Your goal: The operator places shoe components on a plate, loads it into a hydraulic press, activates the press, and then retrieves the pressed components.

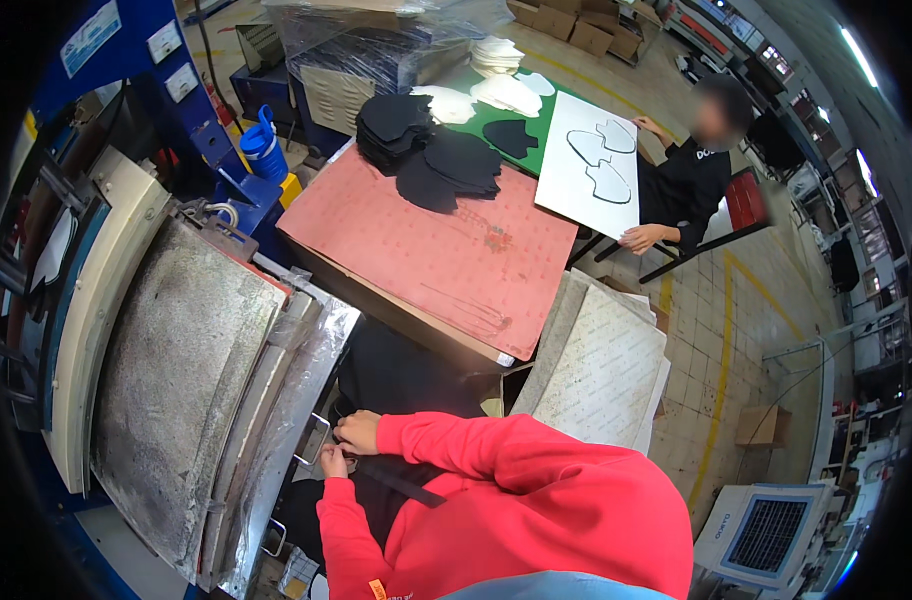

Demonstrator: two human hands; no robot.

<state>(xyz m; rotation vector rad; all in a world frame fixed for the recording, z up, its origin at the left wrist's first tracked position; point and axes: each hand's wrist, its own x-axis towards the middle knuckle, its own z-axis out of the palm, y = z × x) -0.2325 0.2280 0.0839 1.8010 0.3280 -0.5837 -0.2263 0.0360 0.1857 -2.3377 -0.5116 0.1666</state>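
My two hands meet low in front of me, just right of a metal handle [315,441] on the press's edge. My right hand [358,432] has its fingers curled and bent down toward the left one. Below it, my left hand [334,461] is closed in a pinch, its fingertips close to the right hand's. Whatever lies between the fingers is too small and hidden to make out. Dark cloth hangs behind and under both hands. To the left lies the press's worn grey platen [181,350], with plastic film wrapped along its side.
A red-topped table [406,260] ahead carries stacks of black cut pieces [396,125]. White pieces [506,95] lie on a green surface behind. At right, a co-worker holds a white board [566,185] with black outlines. Grey-white sheets [601,360] are stacked beside the table; an air cooler [761,535] stands lower right.
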